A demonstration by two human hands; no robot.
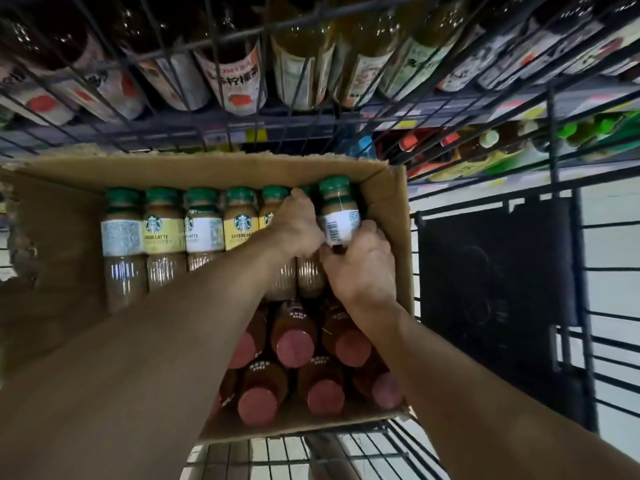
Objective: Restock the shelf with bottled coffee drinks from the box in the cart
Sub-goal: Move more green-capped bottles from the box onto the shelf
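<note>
An open cardboard box (391, 192) lies in the wire cart (346, 455). A row of green-capped coffee bottles (164, 233) with yellow and white labels fills its far half. Pink-capped brown bottles (294, 344) fill the near half. My right hand (360, 268) grips the rightmost green-capped bottle (338, 216) by its lower body; the bottle stands raised above the row. My left hand (296, 226) is curled over the bottles beside it, fingers around a green-capped one (275, 195) that is mostly hidden.
Beyond the cart, store shelves hold large drink bottles (235, 74) above and coloured-cap bottles (485, 147) lower right. The cart's dark panel (495, 268) and wire side stand at the right of the box.
</note>
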